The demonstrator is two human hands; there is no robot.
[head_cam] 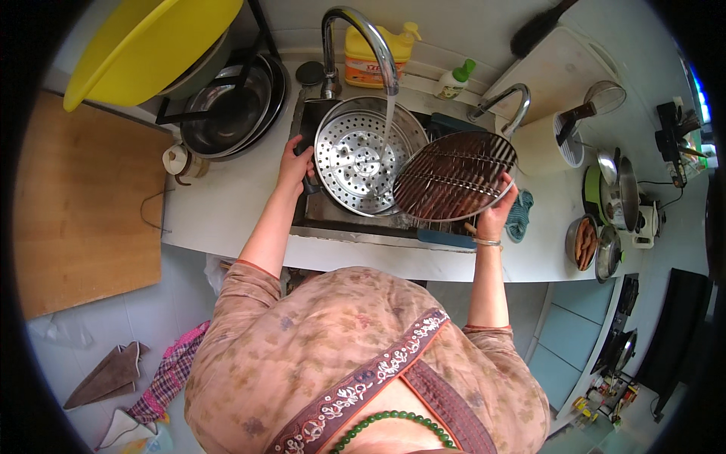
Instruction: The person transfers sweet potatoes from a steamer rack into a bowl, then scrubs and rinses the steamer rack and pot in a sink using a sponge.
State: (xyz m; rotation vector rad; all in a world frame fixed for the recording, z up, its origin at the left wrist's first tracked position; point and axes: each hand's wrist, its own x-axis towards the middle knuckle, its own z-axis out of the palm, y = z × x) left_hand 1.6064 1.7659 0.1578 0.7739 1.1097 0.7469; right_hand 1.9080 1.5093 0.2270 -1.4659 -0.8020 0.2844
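My left hand [296,164] is at the left side of a metal steamer pot with a perforated bottom [363,159], its fingers at the dark side handle. Water runs from the tall chrome faucet [363,25] into the pot, which sits over the sink [317,213]. In my right hand [499,204] is the rim of a round wire grill rack [454,176], held tilted, its left edge overlapping the pot's right rim. Behind the rack's lower edge, part of a drain rack with blue ends [445,238] shows over the sink.
A green cloth [519,215] lies right of the sink, near a white utensil holder [541,144]. Nested metal basins [227,113] stand left. Behind are a yellow detergent jug [377,57] and a pump bottle [455,80]. Farther right sits a bowl of sausage-like food [584,244].
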